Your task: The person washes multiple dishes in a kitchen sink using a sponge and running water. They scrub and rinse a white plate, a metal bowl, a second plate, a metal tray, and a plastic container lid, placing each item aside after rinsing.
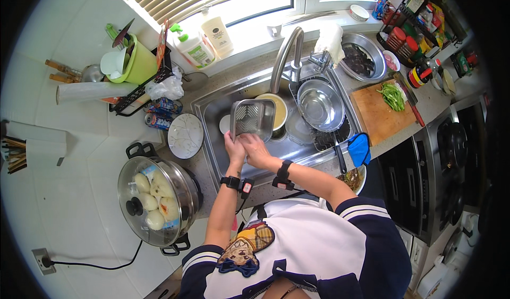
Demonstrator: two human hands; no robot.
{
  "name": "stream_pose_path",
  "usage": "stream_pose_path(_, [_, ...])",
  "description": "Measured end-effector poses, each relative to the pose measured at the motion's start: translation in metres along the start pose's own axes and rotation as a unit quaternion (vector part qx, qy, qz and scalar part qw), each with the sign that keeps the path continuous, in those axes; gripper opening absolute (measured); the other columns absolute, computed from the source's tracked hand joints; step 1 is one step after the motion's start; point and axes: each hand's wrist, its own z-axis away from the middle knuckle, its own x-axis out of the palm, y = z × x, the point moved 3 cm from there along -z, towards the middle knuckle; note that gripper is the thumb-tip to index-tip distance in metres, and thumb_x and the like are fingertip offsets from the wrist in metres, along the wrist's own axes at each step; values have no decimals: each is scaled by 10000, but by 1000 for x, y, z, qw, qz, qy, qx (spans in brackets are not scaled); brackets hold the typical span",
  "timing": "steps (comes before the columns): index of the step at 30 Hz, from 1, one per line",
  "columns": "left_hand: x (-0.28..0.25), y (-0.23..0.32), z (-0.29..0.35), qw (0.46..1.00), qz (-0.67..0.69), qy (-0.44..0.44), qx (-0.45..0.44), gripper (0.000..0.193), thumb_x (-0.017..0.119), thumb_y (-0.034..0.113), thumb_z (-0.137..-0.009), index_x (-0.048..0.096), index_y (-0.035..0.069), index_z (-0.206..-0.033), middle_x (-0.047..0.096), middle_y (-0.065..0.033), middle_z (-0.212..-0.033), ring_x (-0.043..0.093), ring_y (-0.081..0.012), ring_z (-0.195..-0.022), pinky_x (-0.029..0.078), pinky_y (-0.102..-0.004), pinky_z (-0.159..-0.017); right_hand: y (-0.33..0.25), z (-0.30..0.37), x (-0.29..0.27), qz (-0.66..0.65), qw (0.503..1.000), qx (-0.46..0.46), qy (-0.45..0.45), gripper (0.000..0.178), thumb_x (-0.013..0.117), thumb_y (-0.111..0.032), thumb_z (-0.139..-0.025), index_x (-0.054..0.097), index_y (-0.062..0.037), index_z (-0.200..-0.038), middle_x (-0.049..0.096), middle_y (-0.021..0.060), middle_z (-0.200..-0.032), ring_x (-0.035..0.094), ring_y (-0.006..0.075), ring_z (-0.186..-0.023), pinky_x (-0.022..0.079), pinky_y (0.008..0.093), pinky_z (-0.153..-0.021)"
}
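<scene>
Over the left part of the steel sink [210,113] is a rectangular metal drain basket [254,117] with slots in its bottom. My left hand [235,150] grips its near left corner. Beside it, my right hand [257,150] has its fingers bent against the basket's near side; its fingertips are partly hidden. A pale yellow bowl [280,108] is partly covered by the basket, under the curved faucet [280,60]. A white dish [225,124] shows at the basket's left. In the right part of the sink stands a metal pan [320,105] with a black handle.
A lidded steamer with buns [154,198] and a patterned plate [185,136] are at left. Soap bottles [194,47] line the sill. At right are a cutting board [380,121] with sliced green vegetables, a red-handled knife [415,110], a metal bowl [363,57] and a blue cloth [359,149].
</scene>
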Motion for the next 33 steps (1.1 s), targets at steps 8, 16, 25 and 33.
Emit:
stream_pose_path(8, [-15,-13,8,995,68,40,-60,233,512,96,-1004,553,-11,-1207,641,-95,-1100,590,-187,-965,482,-334,-869,45,8,-3,389,912,-115,-68,311,592,-200,-819,681,-26,-1062,544,155,-1228,510,325,-1062,441,397,-811])
stream_pose_path(16, [-1,-8,10,990,133,-3,-49,269,494,103,-1011,500,26,-1268,630,-69,-1123,593,-182,-1000,531,-337,-788,-1,-3,8,-76,992,70,-68,630,703,-24,-651,590,-101,-1266,510,160,-1304,475,405,-1159,437,498,-988])
stream_pose_path(25, [-15,-16,24,957,235,-7,-168,279,436,318,-1058,488,130,-1257,547,-56,-1190,579,-223,-1060,603,-445,-676,20,-1,-7,190,977,-25,-95,427,780,-146,-659,672,-70,-1065,549,127,-1144,523,328,-1088,468,424,-824])
stream_pose_path(33, [-16,-23,15,956,256,-93,-109,344,441,399,-1060,456,158,-1305,552,-52,-1219,557,-215,-1125,564,-398,-758,-14,-15,5,-13,997,-17,-77,528,782,-88,-580,641,-30,-1086,540,169,-1174,525,369,-1065,514,443,-852])
